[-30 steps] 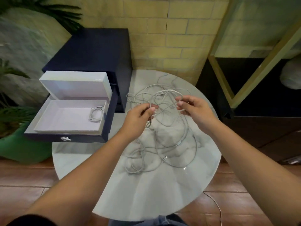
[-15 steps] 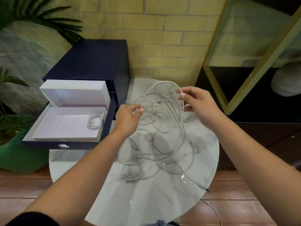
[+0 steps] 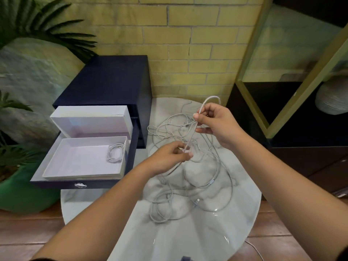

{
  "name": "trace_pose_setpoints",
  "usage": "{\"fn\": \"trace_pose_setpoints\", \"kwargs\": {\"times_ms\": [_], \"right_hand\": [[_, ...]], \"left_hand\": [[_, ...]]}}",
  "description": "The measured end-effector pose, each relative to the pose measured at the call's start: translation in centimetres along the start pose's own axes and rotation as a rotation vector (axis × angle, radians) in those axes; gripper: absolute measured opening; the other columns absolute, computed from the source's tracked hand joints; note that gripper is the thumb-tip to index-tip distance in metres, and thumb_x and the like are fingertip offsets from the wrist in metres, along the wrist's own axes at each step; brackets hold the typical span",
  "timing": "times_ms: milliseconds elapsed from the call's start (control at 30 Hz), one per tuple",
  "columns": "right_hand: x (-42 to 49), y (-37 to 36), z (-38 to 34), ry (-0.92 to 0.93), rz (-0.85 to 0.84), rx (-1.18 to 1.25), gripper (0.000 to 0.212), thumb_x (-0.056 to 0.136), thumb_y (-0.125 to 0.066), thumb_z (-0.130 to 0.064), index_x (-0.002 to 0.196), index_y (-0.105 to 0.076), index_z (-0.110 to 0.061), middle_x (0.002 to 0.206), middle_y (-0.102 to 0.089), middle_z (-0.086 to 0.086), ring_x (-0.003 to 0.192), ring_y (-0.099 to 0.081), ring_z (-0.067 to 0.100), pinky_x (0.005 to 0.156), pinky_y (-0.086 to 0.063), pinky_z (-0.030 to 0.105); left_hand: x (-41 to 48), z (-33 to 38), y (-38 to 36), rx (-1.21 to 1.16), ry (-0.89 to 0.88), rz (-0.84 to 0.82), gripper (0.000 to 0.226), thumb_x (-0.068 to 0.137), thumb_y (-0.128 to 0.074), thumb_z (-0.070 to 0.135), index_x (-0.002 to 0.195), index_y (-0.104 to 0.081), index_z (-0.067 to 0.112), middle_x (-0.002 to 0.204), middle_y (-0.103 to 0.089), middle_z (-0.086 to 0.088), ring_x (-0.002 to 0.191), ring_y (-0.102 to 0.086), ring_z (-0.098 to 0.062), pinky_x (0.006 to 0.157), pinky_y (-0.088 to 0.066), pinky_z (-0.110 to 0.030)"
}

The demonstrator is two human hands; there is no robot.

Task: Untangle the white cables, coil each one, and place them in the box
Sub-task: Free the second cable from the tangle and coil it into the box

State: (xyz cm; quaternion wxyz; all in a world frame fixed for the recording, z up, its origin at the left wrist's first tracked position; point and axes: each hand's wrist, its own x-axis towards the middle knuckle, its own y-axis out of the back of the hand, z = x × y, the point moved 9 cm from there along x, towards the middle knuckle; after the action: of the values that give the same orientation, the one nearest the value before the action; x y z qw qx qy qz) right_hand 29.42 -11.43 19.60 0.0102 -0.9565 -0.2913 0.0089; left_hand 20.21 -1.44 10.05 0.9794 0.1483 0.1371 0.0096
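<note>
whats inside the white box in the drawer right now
One coiled white cable lies in the white box, close to its right wall. The rest of the floor shows bare. The right wall may cover a sliver of floor beside the coil.

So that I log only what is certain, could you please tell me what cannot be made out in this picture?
- Tangle cable count: head view, strands overlap on the table.
- End of the held cable: the left hand covers it, and it is blurred.
- Coil in the box: too small to tell its plugs.
- Floor cable: cut off by the bottom edge; the table hides its other end.
</note>
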Motion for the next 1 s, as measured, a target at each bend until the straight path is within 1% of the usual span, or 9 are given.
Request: {"fn": "trace_pose_setpoints", "kwargs": {"times_ms": [67,233,400,500,600,667,767,867,1000], "right_hand": [[0.4,0.2,0.1,-0.015,0.028,0.045,0.012,0.087,-0.065,-0.005,0.085,-0.053,-0.008,0.073,-0.052,0.003,0.062,-0.058,0.008,0.059,-0.057,0.024],[0.5,2.8,1.4,-0.065,0.213,0.105,0.01,0.093,-0.059,-0.014,0.088,-0.055,-0.006,0.076,-0.059,0.007,0.066,-0.061,0.012,0.069,-0.059,0.028],[-1.9,2.1,5.8,-0.4,-0.229,-0.864,0.025,0.097,-0.05,-0.037,0.098,-0.063,-0.015,0.09,-0.07,0.001,0.079,-0.066,0.016,0.066,-0.054,0.029],[-1.9,1.6,2.8,0.072,-0.031,-1.146,0.015,0.093,-0.058,-0.032,0.091,-0.061,-0.017,0.089,-0.062,-0.007,0.077,-0.061,0.015,0.066,-0.05,0.03],[-3.4,-0.7,0.0,0.522,0.014,-1.133,0.027,0.088,-0.065,-0.017,0.113,-0.056,-0.017,0.115,-0.049,-0.003,0.076,-0.051,0.008,0.066,-0.046,0.026],[-3.3,-1.9,0.5,0.555,-0.082,-1.129,0.043,0.086,-0.066,-0.009,0.125,-0.053,-0.016,0.128,-0.047,0.003,0.084,-0.044,0.002,0.073,-0.044,0.023],[-2.9,-2.9,0.5,0.586,-0.132,-1.105,0.028,0.086,-0.065,-0.006,0.113,-0.062,-0.01,0.112,-0.062,0.006,0.088,-0.056,0.014,0.08,-0.05,0.034],[-3.0,-2.4,-1.3,0.638,-0.021,-1.097,0.012,0.088,-0.061,-0.009,0.099,-0.067,-0.008,0.094,-0.067,0.006,0.087,-0.062,0.026,0.073,-0.052,0.045],[-4.1,-0.3,-4.6,0.68,0.201,-1.066,0.012,0.092,-0.059,-0.015,0.101,-0.061,-0.008,0.083,-0.061,-0.002,0.082,-0.057,0.023,0.063,-0.048,0.039]], "left_hand": [[-0.1,-0.4,0.3,0.049,-0.019,0.006,0.013,0.094,-0.06,0.026,0.093,-0.063,0.013,0.083,-0.069,0.001,0.076,-0.064,-0.002,0.073,-0.047,-0.013],[-0.4,-1.8,1.6,-0.06,0.057,0.077,0.035,0.1,-0.045,0.036,0.075,-0.057,0.014,0.062,-0.051,0.005,0.056,-0.052,-0.006,0.063,-0.044,-0.015],[-0.6,-1.3,3.5,-0.096,0.048,0.239,0.04,0.1,-0.039,0.042,0.07,-0.05,0.017,0.051,-0.032,0.013,0.046,-0.028,-0.006,0.051,-0.027,-0.024],[-0.9,-0.4,3.7,-0.053,0.028,0.244,0.041,0.1,-0.038,0.043,0.07,-0.05,0.018,0.055,-0.032,0.009,0.048,-0.027,-0.008,0.049,-0.025,-0.025],[-1.0,0.4,3.1,-0.035,0.011,0.212,0.041,0.1,-0.039,0.043,0.069,-0.052,0.019,0.054,-0.033,0.01,0.047,-0.027,-0.008,0.049,-0.025,-0.024],[-1.1,1.1,2.4,-0.069,-0.002,0.165,0.041,0.1,-0.04,0.043,0.068,-0.053,0.019,0.053,-0.032,0.011,0.046,-0.027,-0.007,0.047,-0.025,-0.022],[-1.3,2.1,1.3,-0.153,-0.014,0.093,0.039,0.1,-0.043,0.039,0.07,-0.053,0.018,0.049,-0.031,0.014,0.045,-0.025,-0.006,0.045,-0.021,-0.02],[-1.7,2.6,1.5,-0.175,-0.053,0.116,0.028,0.096,-0.054,0.033,0.075,-0.054,0.015,0.051,-0.04,0.011,0.046,-0.033,-0.007,0.044,-0.029,-0.018],[-2.4,2.7,2.8,-0.091,-0.104,0.211,0.024,0.093,-0.059,0.032,0.078,-0.055,0.014,0.062,-0.06,0.005,0.059,-0.058,-0.002,0.061,-0.042,-0.009]]}}
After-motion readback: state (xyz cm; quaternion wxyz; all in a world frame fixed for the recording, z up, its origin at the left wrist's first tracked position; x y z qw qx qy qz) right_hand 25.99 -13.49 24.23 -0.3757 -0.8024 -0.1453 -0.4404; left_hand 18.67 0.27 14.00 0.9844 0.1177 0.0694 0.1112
